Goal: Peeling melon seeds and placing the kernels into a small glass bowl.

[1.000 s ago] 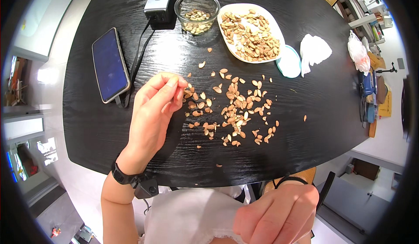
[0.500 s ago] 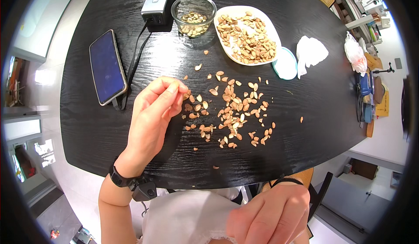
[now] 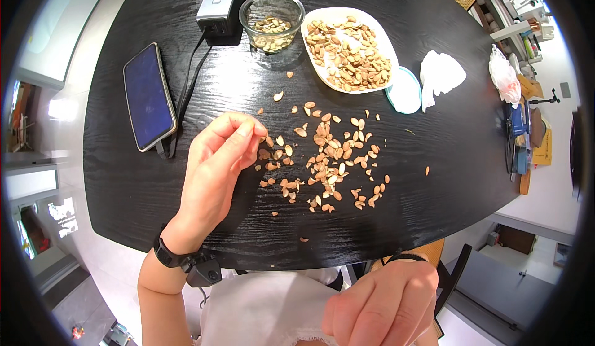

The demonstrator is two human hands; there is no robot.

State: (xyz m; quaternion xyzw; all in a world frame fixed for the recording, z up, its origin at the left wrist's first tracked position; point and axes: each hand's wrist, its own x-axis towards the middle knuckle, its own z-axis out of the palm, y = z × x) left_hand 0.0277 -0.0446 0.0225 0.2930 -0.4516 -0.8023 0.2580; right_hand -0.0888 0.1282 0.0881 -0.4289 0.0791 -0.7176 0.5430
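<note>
While the whole view slides a touch sideways over the last second, honestly not much else changes. The left grip (image 3: 211, 166) keeps its thumb and forefinger pinched together over the counter (image 3: 465, 135); whether a tiny bit of something sits between the tips, I can't tell. The right grip (image 3: 384, 302) stays curled low by the near edge, fingertips hidden, so no clue if it's clamped on anything. I don't see any piece swap places either, so my read is the work hasn't visibly moved forward in this stretch.

Counts, then. The loose brown shells (image 3: 319, 140) lie just right of the left grip, dozens of them, way too jumbled to number properly, plus one stray piece (image 3: 427, 170) well off to the right. Beyond the left grip and a bit right there's one glass bowl (image 3: 273, 5) with pale kernels (image 3: 273, 25), also uncountable. Further right, one white plate (image 3: 385, 42) heaped with seeds (image 3: 369, 67), same deal. Just beside that, one turquoise-rimmed lid (image 3: 404, 91), then one crumpled tissue (image 3: 441, 76). Left of the left grip: one phone (image 3: 150, 98). Straight beyond the grip: one silver box (image 3: 222, 2).
</note>
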